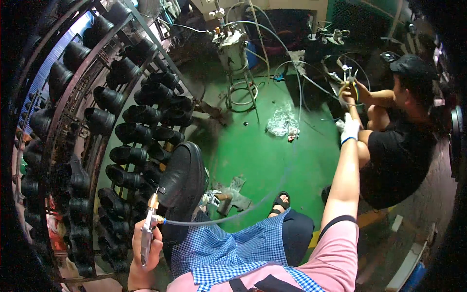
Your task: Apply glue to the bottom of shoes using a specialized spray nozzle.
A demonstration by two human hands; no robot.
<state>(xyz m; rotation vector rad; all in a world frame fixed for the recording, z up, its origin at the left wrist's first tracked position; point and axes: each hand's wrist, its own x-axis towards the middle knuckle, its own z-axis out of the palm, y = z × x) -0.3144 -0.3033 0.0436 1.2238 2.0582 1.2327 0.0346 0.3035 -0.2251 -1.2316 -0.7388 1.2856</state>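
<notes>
My left hand (147, 245), bare, is closed around a metal spray gun (147, 228) with a brass nozzle and a thin grey hose on its side. The nozzle points up beside a large black slip-on shoe (182, 177). What holds the shoe up is hidden. My right hand (349, 129), in a white glove, is stretched far out to the right, its thumb apart from the fingers. Nothing shows in it. Just beyond it, a crouching co-worker's hands (354, 92) hold a small metal fitting with hoses; whether my glove touches the co-worker is unclear.
Metal racks (95, 168) full of black shoes (127, 155) stand along the left. A metal pressure tank (232, 51) on legs is at the back. Clear plastic (283, 121) and cardboard scraps (233, 198) lie on the green floor. Hoses cross the middle.
</notes>
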